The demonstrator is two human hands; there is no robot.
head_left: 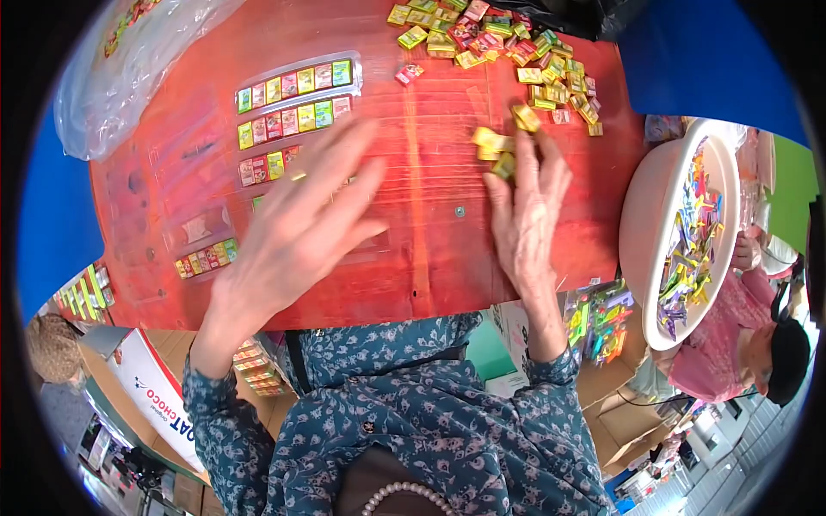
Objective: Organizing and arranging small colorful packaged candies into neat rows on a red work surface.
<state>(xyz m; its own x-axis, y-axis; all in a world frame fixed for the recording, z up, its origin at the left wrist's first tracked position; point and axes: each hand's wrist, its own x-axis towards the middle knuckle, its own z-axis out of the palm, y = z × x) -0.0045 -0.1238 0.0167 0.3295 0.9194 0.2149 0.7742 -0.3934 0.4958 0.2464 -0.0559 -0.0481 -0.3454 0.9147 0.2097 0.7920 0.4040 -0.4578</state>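
Observation:
My left hand is over the rows of little boxes on the red table, slightly blurred, its fingers stretched out with nothing in them. Beneath it lie clear plastic trays, each with a row of small coloured boxes in yellow, pink, red and green; the hand partly hides the lower rows. Further right, my right hand has its thumb and fingers around a few small yellow boxes, blurred by motion. Another yellow box is at its fingertips. A loose pile of yellow, red and green boxes lies at the far side.
A clear plastic bag lies at the far left. Off the table's right edge stands a white tub of colourful wrapped pieces. Beyond it is a person in a pink top. An open cardboard carton stands below left.

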